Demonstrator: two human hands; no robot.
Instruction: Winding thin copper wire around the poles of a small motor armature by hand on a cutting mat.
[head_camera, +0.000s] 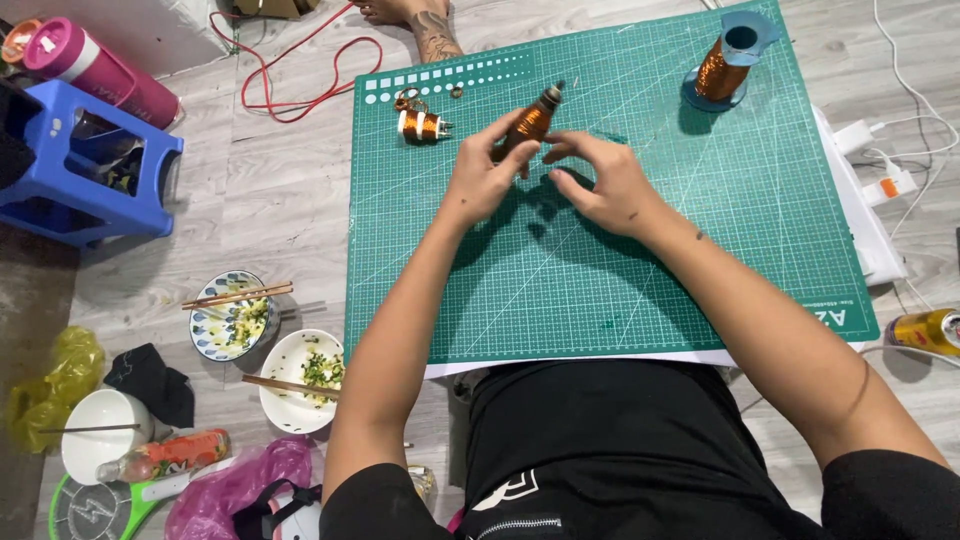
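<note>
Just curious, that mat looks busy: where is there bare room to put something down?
The near half of the green cutting mat is bare, below both hands. So is the strip between the small coil and the blue wire spool. The floor by the bowls is crowded.
</note>
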